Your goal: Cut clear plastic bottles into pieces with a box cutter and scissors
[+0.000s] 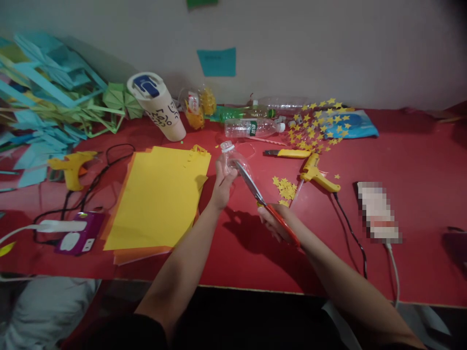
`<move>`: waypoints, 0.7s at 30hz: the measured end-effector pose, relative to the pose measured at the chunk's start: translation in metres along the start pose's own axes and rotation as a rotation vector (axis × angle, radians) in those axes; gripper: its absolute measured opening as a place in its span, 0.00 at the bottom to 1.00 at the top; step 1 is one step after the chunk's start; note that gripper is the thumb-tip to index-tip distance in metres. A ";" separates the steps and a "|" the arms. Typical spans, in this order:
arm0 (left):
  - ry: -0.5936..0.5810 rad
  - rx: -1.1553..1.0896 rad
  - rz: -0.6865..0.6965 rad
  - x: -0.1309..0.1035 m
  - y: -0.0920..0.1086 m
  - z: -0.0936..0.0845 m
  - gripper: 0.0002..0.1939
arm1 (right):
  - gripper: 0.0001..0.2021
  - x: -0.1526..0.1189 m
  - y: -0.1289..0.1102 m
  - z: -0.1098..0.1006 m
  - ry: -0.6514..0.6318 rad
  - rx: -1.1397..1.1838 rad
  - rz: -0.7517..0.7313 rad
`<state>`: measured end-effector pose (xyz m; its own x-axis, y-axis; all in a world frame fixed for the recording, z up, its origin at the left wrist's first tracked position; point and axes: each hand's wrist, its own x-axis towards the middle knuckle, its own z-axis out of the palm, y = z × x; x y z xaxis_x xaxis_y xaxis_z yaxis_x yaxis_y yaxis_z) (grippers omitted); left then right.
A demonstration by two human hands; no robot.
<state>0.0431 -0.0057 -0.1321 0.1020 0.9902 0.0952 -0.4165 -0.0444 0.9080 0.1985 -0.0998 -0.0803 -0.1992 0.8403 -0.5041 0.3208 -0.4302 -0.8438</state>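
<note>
My left hand [223, 187] grips a clear plastic bottle top [228, 154] with a white neck, held above the red table. My right hand [273, 221] is closed round the red handles of a pair of scissors [253, 186]. The metal blades point up and left, and their tips are at the clear plastic beside my left fingers. Whether the tips are inside or outside the plastic is hard to tell. Small yellow stars [284, 188] lie in a pile to the right of the blades.
Yellow paper sheets [156, 194] lie left. Behind are a tumbler [158, 107], plastic bottles [251, 127], a cutter [288, 153] and a star cluster [317, 126]. Corded glue guns [319, 179] lie on both sides. A phone [379, 211] is at right, a purple power box [78, 238] at left.
</note>
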 end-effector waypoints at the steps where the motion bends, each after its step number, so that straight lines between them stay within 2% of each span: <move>1: -0.019 0.005 0.000 0.000 0.000 0.000 0.31 | 0.24 0.000 0.000 0.000 0.004 0.007 -0.001; 4: -0.047 0.013 -0.011 -0.001 -0.002 0.000 0.35 | 0.23 -0.002 0.000 0.001 0.011 0.032 -0.024; 11: -0.012 0.026 -0.044 -0.001 -0.006 0.001 0.38 | 0.23 -0.005 -0.007 0.001 0.022 -0.011 -0.031; 15: 0.000 0.024 -0.056 -0.001 -0.006 -0.001 0.36 | 0.24 -0.005 -0.008 -0.001 0.017 -0.022 -0.025; 21: -0.068 0.009 0.016 0.000 -0.009 -0.003 0.32 | 0.24 -0.002 -0.001 -0.002 -0.028 0.054 -0.026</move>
<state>0.0439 -0.0051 -0.1412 0.1568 0.9781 0.1368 -0.4109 -0.0613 0.9096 0.2008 -0.1003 -0.0780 -0.2327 0.8424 -0.4861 0.2649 -0.4260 -0.8651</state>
